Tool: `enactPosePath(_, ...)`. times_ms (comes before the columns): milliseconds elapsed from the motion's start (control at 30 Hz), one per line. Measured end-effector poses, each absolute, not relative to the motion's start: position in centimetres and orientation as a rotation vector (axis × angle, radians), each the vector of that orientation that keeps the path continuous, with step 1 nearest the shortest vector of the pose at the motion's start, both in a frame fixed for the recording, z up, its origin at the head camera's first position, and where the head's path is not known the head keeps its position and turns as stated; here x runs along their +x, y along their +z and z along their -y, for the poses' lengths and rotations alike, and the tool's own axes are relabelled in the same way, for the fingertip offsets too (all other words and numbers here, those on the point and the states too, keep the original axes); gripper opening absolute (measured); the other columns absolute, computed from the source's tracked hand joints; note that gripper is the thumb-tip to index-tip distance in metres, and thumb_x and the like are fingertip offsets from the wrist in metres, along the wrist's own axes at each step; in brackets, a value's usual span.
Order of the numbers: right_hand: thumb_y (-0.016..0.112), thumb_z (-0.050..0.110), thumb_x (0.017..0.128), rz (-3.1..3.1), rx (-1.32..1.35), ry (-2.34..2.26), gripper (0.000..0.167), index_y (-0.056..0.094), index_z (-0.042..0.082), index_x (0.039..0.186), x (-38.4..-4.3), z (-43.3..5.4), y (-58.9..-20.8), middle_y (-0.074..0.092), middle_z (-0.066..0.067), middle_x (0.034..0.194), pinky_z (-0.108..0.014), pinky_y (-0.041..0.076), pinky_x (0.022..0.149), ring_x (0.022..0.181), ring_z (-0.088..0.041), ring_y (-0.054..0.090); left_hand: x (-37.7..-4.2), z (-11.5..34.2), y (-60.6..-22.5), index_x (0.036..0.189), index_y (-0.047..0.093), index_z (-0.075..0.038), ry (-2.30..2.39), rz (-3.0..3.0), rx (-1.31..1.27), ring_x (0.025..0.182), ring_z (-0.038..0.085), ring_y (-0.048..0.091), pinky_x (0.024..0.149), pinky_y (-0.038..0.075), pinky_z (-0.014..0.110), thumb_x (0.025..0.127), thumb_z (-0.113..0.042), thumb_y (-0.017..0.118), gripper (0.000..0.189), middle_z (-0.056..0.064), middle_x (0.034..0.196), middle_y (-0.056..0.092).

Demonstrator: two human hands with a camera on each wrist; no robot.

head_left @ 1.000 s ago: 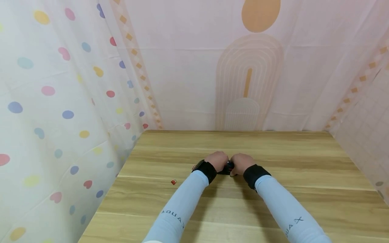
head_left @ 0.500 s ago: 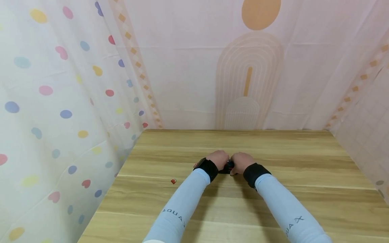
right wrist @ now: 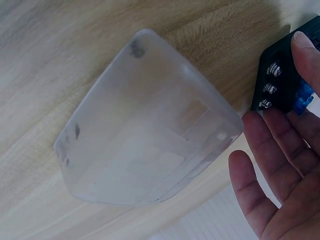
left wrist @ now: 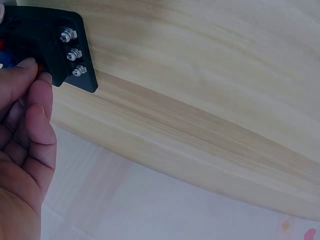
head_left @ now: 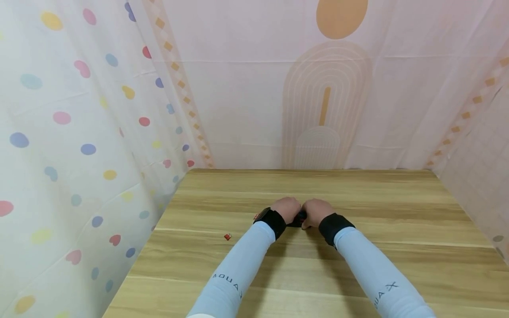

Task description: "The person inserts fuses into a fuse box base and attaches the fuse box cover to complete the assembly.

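Observation:
Both hands meet over a black plastic base (head_left: 295, 223) on the wooden table. Three metal screws show along one end of the base (left wrist: 75, 52) in the left wrist view. My left hand (head_left: 286, 209) pinches a small red piece (left wrist: 40, 69) between thumb and forefinger, against the raised middle of the base. My right hand (head_left: 317, 213) holds the other end, thumb over the top and fingers at the edge, with screws and a blue part (right wrist: 303, 97) between them. The hands largely cover the base in the head view.
A frosted clear plastic box or cover (right wrist: 150, 125) lies beside the right hand in the right wrist view. A small red piece (head_left: 227, 236) lies on the table (head_left: 397, 265) left of the left forearm. Another reddish piece (head_left: 256, 216) peeks out by the left wristband.
Both hands stay on the black base. The left hand shifts very slightly to the right, and the view tilts a little.

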State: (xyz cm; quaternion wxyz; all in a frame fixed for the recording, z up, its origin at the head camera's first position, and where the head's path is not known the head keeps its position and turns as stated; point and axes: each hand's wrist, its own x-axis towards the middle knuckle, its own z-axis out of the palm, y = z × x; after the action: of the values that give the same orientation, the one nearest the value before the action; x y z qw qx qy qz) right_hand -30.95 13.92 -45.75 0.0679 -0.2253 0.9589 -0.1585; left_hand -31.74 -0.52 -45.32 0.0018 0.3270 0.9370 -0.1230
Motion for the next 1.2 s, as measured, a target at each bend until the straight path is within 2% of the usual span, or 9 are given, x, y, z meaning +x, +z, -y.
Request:
enactPosePath(333, 0.091, 0.017, 0.071, -2.893, -0.659, -0.480, 0.021, 0.073, 0.010, 0.081, -31.2, -13.9, -45.9, 0.064, 0.004, 0.074, -0.034, 0.049, 0.069, 0.067, -0.014, 0.054, -31.7, 0.5, -44.7, 0.076, 0.067, -0.016, -0.300, -2.925, 0.992, 0.065, 0.006, 0.056, 0.063, 0.048, 0.020, 0.093, -0.007, 0.068, 0.019, -0.004, 0.075, 0.066)
enactPosePath(600, 0.091, 0.016, 0.070, -2.902, -0.671, -0.475, 0.021, 0.073, 0.010, 0.081, -31.3, -14.0, -46.1, 0.063, 0.005, 0.072, -0.033, 0.049, 0.068, 0.066, -0.014, 0.054, -31.6, 0.4, -44.4, 0.082, 0.072, -0.016, -0.343, -2.913, 0.993, 0.071, 0.007, 0.060, 0.068, 0.050, 0.020, 0.093, -0.008, 0.069, 0.013, -0.004, 0.080, 0.069)
enactPosePath(1200, 0.091, 0.017, 0.070, -2.887, -0.677, -0.485, 0.021, 0.073, 0.011, 0.079, -31.3, -14.0, -46.0, 0.063, 0.005, 0.072, -0.033, 0.049, 0.067, 0.066, -0.014, 0.054, -31.4, 0.6, -44.6, 0.075, 0.067, -0.016, -0.272, -2.927, 0.959, 0.067, 0.007, 0.057, 0.064, 0.050, 0.022, 0.092, -0.007, 0.069, 0.019, -0.004, 0.076, 0.066)
